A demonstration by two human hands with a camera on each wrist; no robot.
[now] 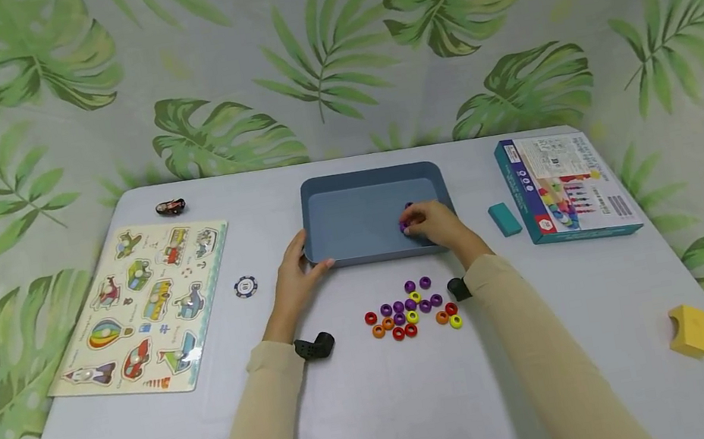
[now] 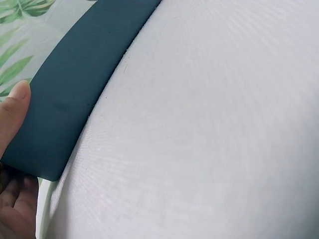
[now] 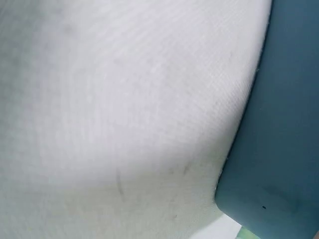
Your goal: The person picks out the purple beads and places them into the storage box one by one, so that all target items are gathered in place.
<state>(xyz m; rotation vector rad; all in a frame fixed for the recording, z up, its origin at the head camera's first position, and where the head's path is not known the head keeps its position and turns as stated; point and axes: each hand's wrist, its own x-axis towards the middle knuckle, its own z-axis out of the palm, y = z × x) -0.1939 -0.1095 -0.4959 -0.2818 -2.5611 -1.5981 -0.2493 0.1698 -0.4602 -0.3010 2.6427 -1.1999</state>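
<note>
A blue-grey tray [image 1: 359, 222] lies on the table at the centre of the head view. My left hand [image 1: 295, 278] holds its near left corner, thumb along the front wall and fingers by the left side; the left wrist view shows the thumb [image 2: 19, 94] against the wall. Over the tray's right part, my right hand [image 1: 439, 227] pinches a purple bead [image 1: 404, 227] between thumb and fingers. Another purple bead [image 1: 408, 205] shows just behind those fingers. In front of the tray lie several loose beads, among them a red bead [image 1: 371, 318], an orange bead [image 1: 378, 331] and a yellow bead [image 1: 412, 317].
On the left lies a wooden picture puzzle board [image 1: 138, 307], with a small dark figure [image 1: 170, 207] behind it and a poker chip [image 1: 246, 287] beside it. To the right are a teal block [image 1: 505, 219], a toy box [image 1: 568, 185] and a yellow notched block [image 1: 691, 331].
</note>
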